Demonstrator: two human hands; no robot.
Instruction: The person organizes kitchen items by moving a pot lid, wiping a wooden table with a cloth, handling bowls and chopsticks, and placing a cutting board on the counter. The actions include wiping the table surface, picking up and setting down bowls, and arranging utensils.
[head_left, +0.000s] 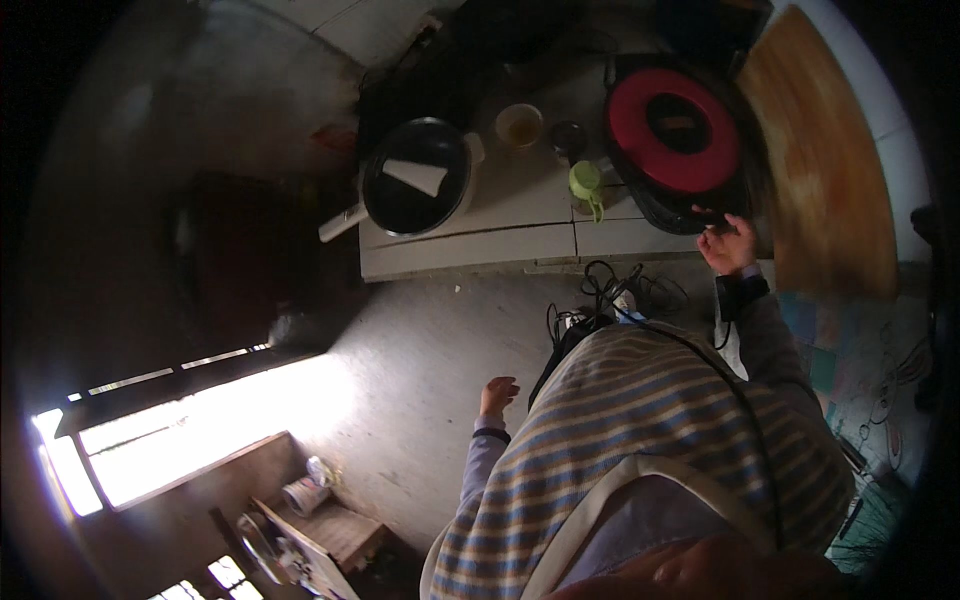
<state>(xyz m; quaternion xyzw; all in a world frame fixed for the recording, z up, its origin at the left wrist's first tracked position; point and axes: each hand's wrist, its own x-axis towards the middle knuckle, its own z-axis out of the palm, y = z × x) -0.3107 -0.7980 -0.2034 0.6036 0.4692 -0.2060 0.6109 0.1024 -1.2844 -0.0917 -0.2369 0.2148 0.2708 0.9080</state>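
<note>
My right hand (727, 245) is at the counter's front edge, fingers apart and partly curled, with nothing seen in it. It is close to the black rim (670, 220) of a round electric griddle with a red lid (630, 124); whether it touches the rim, I cannot tell. Low beside my body hangs my left hand (499, 395), fingers loosely bent and nothing visible in them. A light green measuring cup (586, 180) with a handle stands left of the griddle, apparently on top of a jar. Behind it are a small dark round container (568, 139) and a pale bowl (519, 125) with some yellowish content.
On the left of the tiled counter (480, 244) sits a dark frying pan (416, 206), its handle jutting out, with a pale flat piece (416, 177) in it. A wooden board (821, 165) is at the right. Black cables (637, 281) hang before me. Lower left is a wooden shelf (337, 529).
</note>
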